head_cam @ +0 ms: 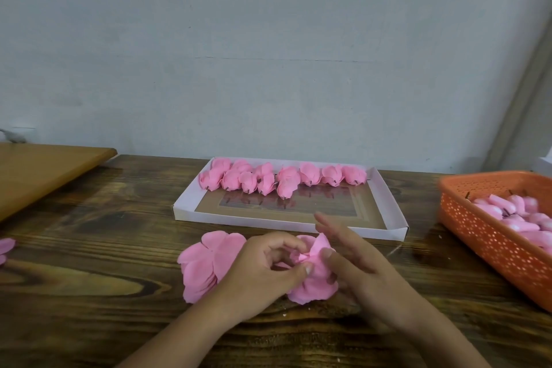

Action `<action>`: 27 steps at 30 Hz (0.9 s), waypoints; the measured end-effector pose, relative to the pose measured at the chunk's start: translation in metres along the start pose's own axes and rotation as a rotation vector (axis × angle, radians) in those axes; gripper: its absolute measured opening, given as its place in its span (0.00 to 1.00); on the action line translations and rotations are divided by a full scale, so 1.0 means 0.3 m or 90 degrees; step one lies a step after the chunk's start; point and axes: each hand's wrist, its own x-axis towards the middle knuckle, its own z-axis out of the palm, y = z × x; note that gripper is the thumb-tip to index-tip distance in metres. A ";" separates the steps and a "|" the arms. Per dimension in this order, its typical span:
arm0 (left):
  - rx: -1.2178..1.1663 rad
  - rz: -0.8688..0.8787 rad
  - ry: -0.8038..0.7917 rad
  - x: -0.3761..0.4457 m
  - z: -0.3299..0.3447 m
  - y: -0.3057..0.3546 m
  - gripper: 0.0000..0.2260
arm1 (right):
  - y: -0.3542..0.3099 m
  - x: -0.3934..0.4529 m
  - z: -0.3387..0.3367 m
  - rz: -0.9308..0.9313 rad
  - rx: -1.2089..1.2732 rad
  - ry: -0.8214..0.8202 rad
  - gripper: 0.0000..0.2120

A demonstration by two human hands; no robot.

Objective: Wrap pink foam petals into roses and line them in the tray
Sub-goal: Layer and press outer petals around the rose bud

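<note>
My left hand (265, 266) is curled round the half-formed rose (310, 275), thumb and forefinger pinching the folded petals at its centre. My right hand (355, 260) presses its thumb against the rose from the other side, while its fingers stretch out loose toward the tray (388, 209), gripping nothing that I can see. The rose sits low, on or just above the tabletop (104, 248); I cannot tell which.

To do this wrap well, I judge the left pinch must stay firm at the core so the inner fold does not spring open, while the right thumb sweeps the next petal round snugly. Foam should crease if squeezed hard, so light pressure suits it.

Just left of my left hand lies the petal stack (203, 263), touching or partly under it. Beyond, the tray holds finished roses (283, 179) crowded along its far wall, the near part bare. At right, well apart, an orange basket (478, 233) holds more pink pieces.
</note>
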 end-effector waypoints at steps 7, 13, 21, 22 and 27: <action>0.007 -0.037 -0.038 -0.001 -0.005 0.009 0.12 | -0.045 -0.015 -0.035 -0.009 0.031 0.047 0.10; -0.171 -0.134 -0.032 0.005 -0.021 0.022 0.09 | -0.060 -0.022 -0.057 0.011 0.180 0.007 0.11; -0.202 -0.161 -0.062 0.010 -0.014 0.004 0.06 | -0.049 -0.021 -0.027 0.034 0.232 -0.048 0.14; -0.178 -0.153 -0.067 0.011 -0.011 -0.001 0.07 | -0.043 -0.018 -0.021 0.028 0.214 -0.040 0.12; -0.084 -0.106 -0.091 0.008 -0.002 -0.011 0.09 | -0.009 -0.004 0.007 0.019 0.100 0.030 0.11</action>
